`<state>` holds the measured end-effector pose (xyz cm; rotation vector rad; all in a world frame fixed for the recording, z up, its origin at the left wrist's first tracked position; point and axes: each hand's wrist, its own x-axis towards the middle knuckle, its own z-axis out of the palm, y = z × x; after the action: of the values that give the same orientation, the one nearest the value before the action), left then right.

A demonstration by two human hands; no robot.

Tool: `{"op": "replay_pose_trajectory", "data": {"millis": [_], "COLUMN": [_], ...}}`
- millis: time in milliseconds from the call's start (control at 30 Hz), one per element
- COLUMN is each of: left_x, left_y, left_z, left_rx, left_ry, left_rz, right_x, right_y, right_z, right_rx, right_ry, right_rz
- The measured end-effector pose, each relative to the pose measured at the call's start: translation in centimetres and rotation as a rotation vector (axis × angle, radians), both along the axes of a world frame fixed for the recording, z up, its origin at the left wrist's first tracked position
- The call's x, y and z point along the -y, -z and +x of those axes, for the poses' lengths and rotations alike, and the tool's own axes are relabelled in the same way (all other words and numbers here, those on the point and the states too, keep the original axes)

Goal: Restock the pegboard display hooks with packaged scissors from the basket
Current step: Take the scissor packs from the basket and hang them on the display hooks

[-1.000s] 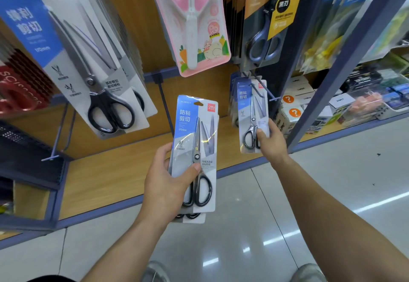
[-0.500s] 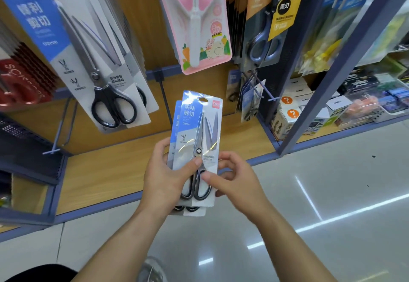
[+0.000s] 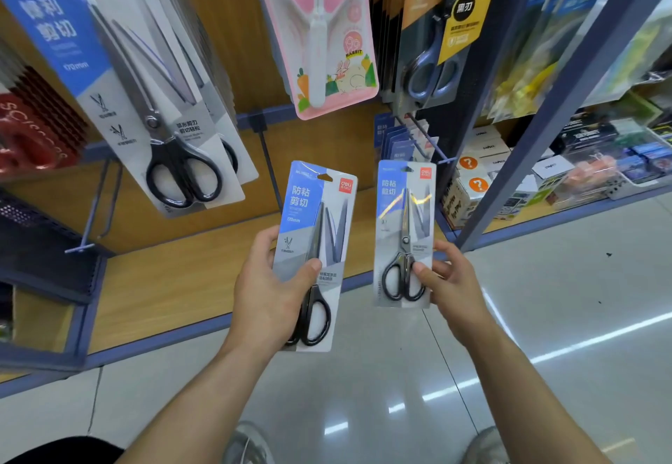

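**Grip.** I note the left hand (image 3: pixel 269 292) clasping a blue-and-grey carded pack of black-handled scissors (image 3: pixel 316 245), thumb across its face and fingers behind. I cannot tell whether another pack sits behind it. The right hand (image 3: pixel 452 281) pinches a second matching pack (image 3: pixel 403 234) at its lower right edge, thumb on the front beside the handles.

**Position.** Both packs are upright and apart from each other, in front of the wooden lower shelf (image 3: pixel 163 281). I cannot identify the basket in view. The likely target, in my judgement, is the thin metal peg hook (image 3: pixel 431 145) just above and right of the right-hand pack. It already carries a row of similar blue packs (image 3: pixel 396 139).

**Risks.**
- The right hand holds low, so the card's top is free to sway. The small hang hole (image 3: pixel 407 169) could miss the hook tip.
- A misjudged push may shove or unseat the packs already hanging.
- An edge pinch on glossy plastic could slip and drop the pack onto the tiled floor (image 3: pixel 363 391).
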<state>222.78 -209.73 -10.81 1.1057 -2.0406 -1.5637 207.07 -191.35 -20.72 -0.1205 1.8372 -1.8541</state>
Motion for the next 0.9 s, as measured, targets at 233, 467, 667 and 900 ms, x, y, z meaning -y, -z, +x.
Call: {"op": "replay_pose_trajectory", "data": {"millis": [233, 467, 667, 900], "left_x": [0.1, 0.4, 0.2, 0.1], "left_y": [0.0, 0.3, 0.2, 0.1], "left_z": [-0.1, -0.2, -0.4, -0.4], "left_rx": [0.014, 0.023, 0.039, 0.032], "left_ry": [-0.014, -0.028, -0.016, -0.014], "left_rz": [-0.002, -0.006, 0.003, 0.002], "right_x": [-0.3, -0.8, -0.9, 0.3], "right_y": [2.8, 4.1, 4.3, 4.9], "right_z": [-4.2, -4.9, -4.5, -6.0], "right_rx": [-0.045, -0.047, -0.069, -0.083], "right_ry": [0.080, 0.079, 0.136, 0.205], "right_rz": [0.094, 0.065, 0.005, 0.086]}}
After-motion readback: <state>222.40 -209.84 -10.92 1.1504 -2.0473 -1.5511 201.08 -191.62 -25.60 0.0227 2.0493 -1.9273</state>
